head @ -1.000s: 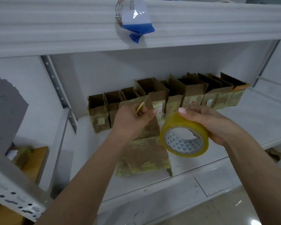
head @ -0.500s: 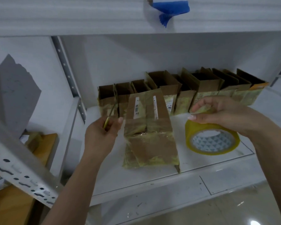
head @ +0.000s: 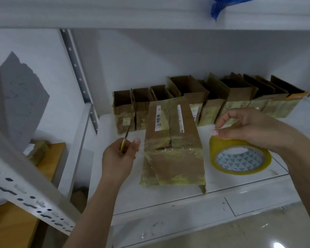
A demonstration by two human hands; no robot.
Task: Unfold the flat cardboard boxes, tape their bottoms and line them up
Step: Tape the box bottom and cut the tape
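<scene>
On the white shelf [head: 168, 197], a brown cardboard box with taped bottom and white labels [head: 172, 151] stands near the front edge, between the two hands. The left hand [head: 118, 158] pinches a thin yellow-handled blade [head: 125, 138] just left of the box. The right hand [head: 252, 129] grips the top of a yellow roll of packing tape [head: 240, 158] resting by the front right corner. A row of open brown cardboard boxes [head: 213, 104] lines the back edge.
</scene>
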